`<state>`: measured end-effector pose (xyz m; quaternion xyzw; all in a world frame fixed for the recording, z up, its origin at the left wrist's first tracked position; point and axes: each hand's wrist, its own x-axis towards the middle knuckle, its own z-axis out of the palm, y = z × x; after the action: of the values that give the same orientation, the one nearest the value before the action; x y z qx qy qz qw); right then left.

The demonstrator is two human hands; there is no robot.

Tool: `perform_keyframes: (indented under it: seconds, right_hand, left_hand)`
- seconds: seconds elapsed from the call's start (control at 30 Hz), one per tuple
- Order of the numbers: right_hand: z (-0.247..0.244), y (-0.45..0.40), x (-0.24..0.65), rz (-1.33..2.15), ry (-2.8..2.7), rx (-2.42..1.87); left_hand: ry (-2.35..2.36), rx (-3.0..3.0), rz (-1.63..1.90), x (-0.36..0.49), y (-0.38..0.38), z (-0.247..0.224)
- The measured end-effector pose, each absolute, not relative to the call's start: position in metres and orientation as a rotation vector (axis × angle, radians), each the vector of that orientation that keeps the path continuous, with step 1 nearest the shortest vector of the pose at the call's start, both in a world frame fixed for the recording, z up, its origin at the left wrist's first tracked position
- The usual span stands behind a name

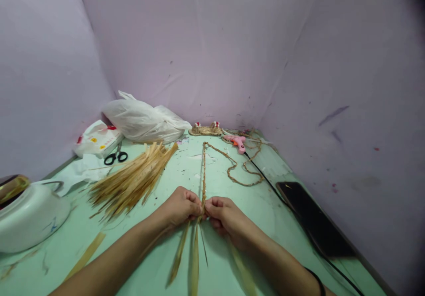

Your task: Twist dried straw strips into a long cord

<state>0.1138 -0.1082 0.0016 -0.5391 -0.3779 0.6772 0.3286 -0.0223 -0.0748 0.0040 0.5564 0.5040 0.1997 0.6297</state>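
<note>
- Braid of dry plant strips is lying on the tabletop, its working end meeting the fingers.
- From the grip, its straight part is running forward, away from the person; the far part is bending right and winding near the pink glue gun.
- Left hand is pinching this end from the left side, thumb and finger pressing together.
- Right hand is pinching from the right side; neither hand is being clearly nearer.
- Loose strips are spreading from the grip toward the person.
- Strip bundle is resting left of the braid.
</note>
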Motion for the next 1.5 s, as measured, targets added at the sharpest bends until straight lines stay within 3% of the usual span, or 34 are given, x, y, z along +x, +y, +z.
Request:
perform_keyframes:
  seconds: [0.3, 0.47, 0.83, 1.0, 1.17, 1.3, 1.5]
  right_hand:
    - [-0.003, -0.102, 0.114, 1.646, -1.055, -1.488]
    - [-0.007, -0.104, 0.112, 1.583, -1.045, -1.471]
    - [-0.009, -0.108, 0.117, 1.722, -0.86, -1.3]
    - [-0.006, -0.106, 0.124, 1.794, -0.864, -1.179]
    - [-0.006, -0.103, 0.128, 1.859, -0.901, -1.128]
    - [-0.01, -0.101, 0.129, 1.774, -1.065, -1.199]
    - [-0.008, -0.105, 0.128, 1.226, -1.598, -1.465]
  left_hand:
    - [1.327, 1.92, 0.311, -0.024, -0.079, 0.012]
    - [1.51, 1.952, 0.196, -0.027, -0.087, 0.025]
    - [1.515, 2.415, 0.141, 0.001, -0.138, 0.011]
    - [1.498, 1.845, 0.637, -0.017, -0.106, 0.024]
    - [1.149, 1.043, 0.421, -0.021, -0.088, 0.021]
    - [1.217, 1.111, 0.387, -0.018, -0.089, 0.012]
    - [1.303, 1.358, 0.555, -0.014, -0.085, -0.003]
